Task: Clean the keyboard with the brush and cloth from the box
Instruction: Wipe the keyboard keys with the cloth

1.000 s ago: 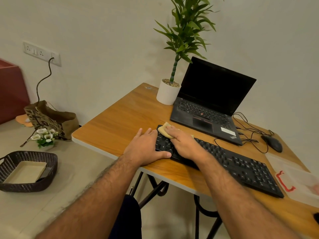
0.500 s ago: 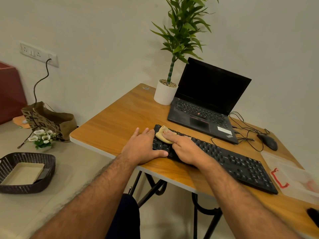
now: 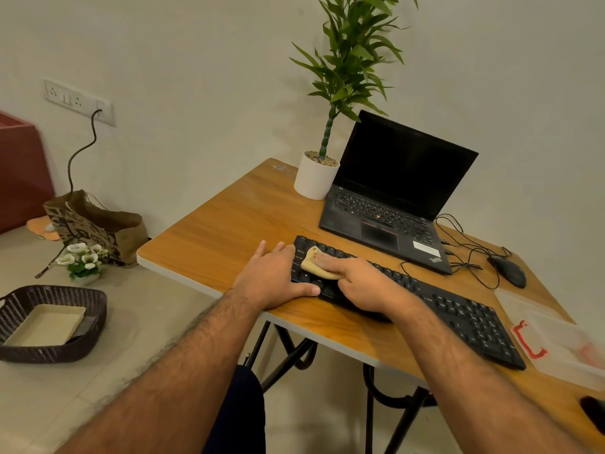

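With the left hand [image 3: 273,279] spread flat bracing the keyboard's [image 3: 458,314] end on the table [image 3: 212,237], the right hand [image 3: 363,283] pressed the cloth [image 3: 312,264] onto the keys, best wiped lightly, row by row.

- One camera only, on my head, looking forward and down over my forearms.
- The table [image 3: 209,237] sits near, right of centre; floor lies left, wall far.
- No second view to share.

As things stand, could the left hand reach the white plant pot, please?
Probably yes: the left hand rests at the keyboard's end, and only bare table lies between it and the plant pot.
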